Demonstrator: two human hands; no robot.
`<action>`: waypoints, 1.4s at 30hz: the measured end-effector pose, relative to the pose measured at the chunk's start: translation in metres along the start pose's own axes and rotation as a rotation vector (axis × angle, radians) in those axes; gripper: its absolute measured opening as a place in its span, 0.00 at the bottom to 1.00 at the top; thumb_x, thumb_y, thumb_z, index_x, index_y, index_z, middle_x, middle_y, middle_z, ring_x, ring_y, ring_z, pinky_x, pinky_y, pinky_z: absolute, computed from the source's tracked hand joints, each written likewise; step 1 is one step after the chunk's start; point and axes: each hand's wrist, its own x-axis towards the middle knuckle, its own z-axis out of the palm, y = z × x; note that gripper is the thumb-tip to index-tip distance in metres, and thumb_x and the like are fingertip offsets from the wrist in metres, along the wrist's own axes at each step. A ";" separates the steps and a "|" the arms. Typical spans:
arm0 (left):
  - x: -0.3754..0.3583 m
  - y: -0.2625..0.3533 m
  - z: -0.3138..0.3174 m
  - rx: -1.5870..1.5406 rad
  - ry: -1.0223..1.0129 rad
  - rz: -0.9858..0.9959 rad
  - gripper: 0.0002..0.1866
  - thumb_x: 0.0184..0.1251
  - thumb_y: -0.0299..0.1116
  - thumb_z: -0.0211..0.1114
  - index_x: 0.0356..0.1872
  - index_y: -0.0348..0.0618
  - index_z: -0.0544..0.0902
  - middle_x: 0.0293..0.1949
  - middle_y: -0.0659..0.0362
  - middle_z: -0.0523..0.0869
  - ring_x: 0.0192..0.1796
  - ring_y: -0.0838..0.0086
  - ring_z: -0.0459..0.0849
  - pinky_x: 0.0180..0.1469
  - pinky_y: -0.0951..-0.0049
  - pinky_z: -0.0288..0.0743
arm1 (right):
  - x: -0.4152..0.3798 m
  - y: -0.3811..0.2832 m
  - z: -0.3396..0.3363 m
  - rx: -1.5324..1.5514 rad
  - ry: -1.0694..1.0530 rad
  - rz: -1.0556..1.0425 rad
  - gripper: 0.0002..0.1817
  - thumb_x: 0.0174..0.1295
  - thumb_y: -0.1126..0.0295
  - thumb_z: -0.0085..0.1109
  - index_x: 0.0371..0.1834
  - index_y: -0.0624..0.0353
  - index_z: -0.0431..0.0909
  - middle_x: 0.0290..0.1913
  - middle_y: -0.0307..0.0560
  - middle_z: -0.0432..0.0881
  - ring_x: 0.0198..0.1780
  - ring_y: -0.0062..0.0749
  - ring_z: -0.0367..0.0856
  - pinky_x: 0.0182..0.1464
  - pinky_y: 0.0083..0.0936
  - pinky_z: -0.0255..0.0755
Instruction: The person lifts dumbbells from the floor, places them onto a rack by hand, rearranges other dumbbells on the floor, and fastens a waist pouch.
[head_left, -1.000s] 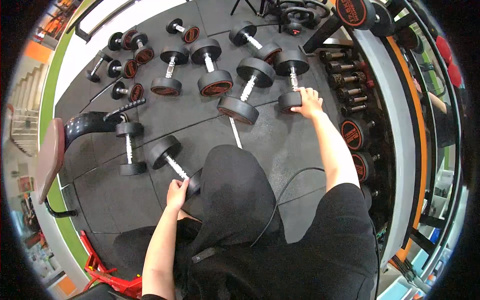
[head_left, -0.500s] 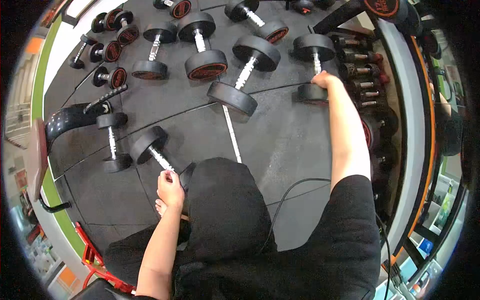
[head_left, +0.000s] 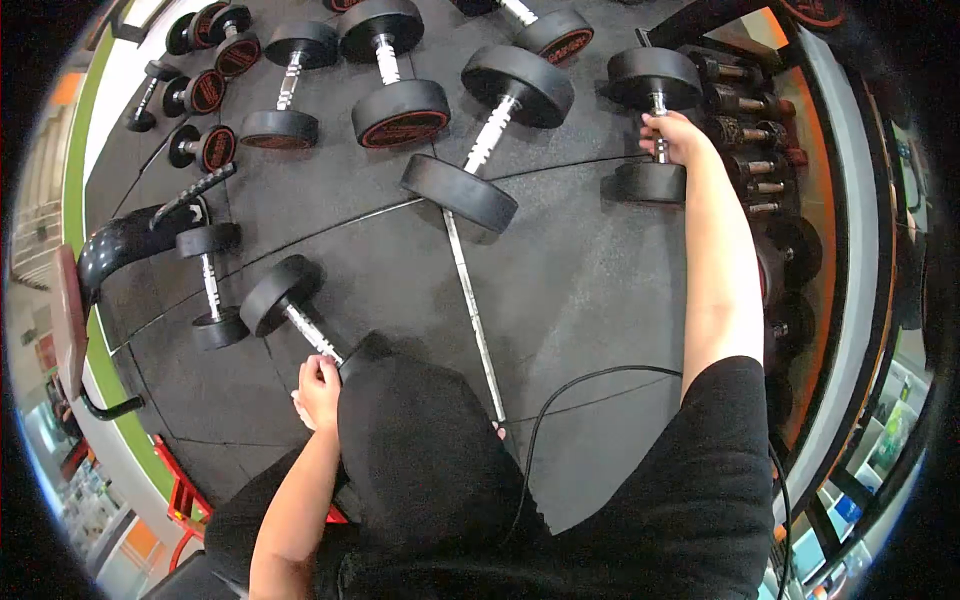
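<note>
My right hand [head_left: 677, 137] is closed around the chrome handle of a black dumbbell [head_left: 653, 78] at the right; its heads rest on the floor mat. My left hand [head_left: 318, 392] is beside my bent knee, with fingers curled at the near end of another dumbbell's [head_left: 282, 294] silver handle. That dumbbell's near head is hidden behind my knee and hand. Between my hands a large dumbbell [head_left: 490, 135] lies diagonally. A small dumbbell [head_left: 211, 285] is left of the one at my left hand.
Several dumbbells, among them one with a red-marked head [head_left: 401, 112], lie toward the back and left. A rack of dumbbells [head_left: 752, 133] lines the right side. A pale strip [head_left: 472, 310] and a black cable [head_left: 590, 378] cross the rubber floor. A black bench frame [head_left: 130, 245] stands left.
My right hand has shifted up from near the close head of its dumbbell and now wraps the handle. My left hand stays at its dumbbell's handle. The view has shifted slightly.
</note>
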 end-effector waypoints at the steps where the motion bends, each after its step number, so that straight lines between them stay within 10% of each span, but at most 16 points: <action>1: 0.001 -0.001 0.002 0.012 0.003 -0.013 0.14 0.77 0.43 0.55 0.39 0.45 0.83 0.39 0.56 0.84 0.41 0.62 0.83 0.50 0.61 0.73 | -0.009 -0.003 0.005 -0.003 0.018 0.029 0.10 0.69 0.62 0.68 0.42 0.52 0.76 0.33 0.39 0.82 0.30 0.30 0.83 0.30 0.30 0.77; 8: -0.004 0.005 -0.001 0.127 0.011 -0.105 0.18 0.77 0.53 0.50 0.41 0.54 0.83 0.44 0.63 0.85 0.48 0.60 0.83 0.58 0.45 0.65 | -0.008 -0.005 0.011 -0.088 0.035 -0.053 0.12 0.68 0.66 0.68 0.37 0.53 0.72 0.24 0.36 0.77 0.21 0.25 0.76 0.23 0.30 0.73; 19: -0.005 0.019 0.003 0.019 0.101 0.057 0.15 0.75 0.41 0.57 0.34 0.39 0.80 0.34 0.51 0.82 0.37 0.57 0.83 0.43 0.57 0.74 | -0.019 0.003 0.038 -0.174 0.117 -0.214 0.12 0.71 0.66 0.64 0.33 0.57 0.73 0.24 0.36 0.75 0.20 0.24 0.72 0.24 0.29 0.70; 28: -0.004 0.000 0.000 -0.038 0.082 0.022 0.12 0.72 0.41 0.59 0.37 0.43 0.82 0.35 0.53 0.84 0.37 0.58 0.85 0.44 0.57 0.76 | -0.066 0.030 0.073 -0.204 0.330 -0.393 0.21 0.66 0.57 0.69 0.53 0.61 0.78 0.41 0.47 0.85 0.41 0.31 0.83 0.45 0.30 0.77; 30: -0.004 0.006 0.003 -0.062 0.105 0.008 0.11 0.70 0.41 0.60 0.36 0.44 0.83 0.34 0.55 0.84 0.37 0.58 0.84 0.44 0.57 0.74 | -0.061 0.046 0.076 -0.254 0.446 -0.486 0.15 0.69 0.62 0.67 0.48 0.61 0.78 0.32 0.36 0.78 0.29 0.20 0.72 0.34 0.24 0.69; 38: -0.009 0.018 0.000 0.007 0.130 0.076 0.09 0.67 0.39 0.63 0.35 0.46 0.83 0.32 0.57 0.84 0.36 0.59 0.85 0.40 0.56 0.72 | -0.130 0.097 0.113 0.023 0.534 -0.609 0.21 0.63 0.69 0.70 0.55 0.70 0.77 0.47 0.50 0.85 0.48 0.37 0.82 0.60 0.32 0.72; 42: -0.009 0.017 0.001 0.010 0.100 0.058 0.08 0.63 0.39 0.66 0.35 0.48 0.83 0.33 0.59 0.84 0.41 0.60 0.85 0.45 0.57 0.72 | -0.168 0.153 0.115 -0.472 0.462 -0.893 0.30 0.59 0.76 0.68 0.66 0.67 0.71 0.65 0.57 0.79 0.70 0.46 0.74 0.73 0.38 0.63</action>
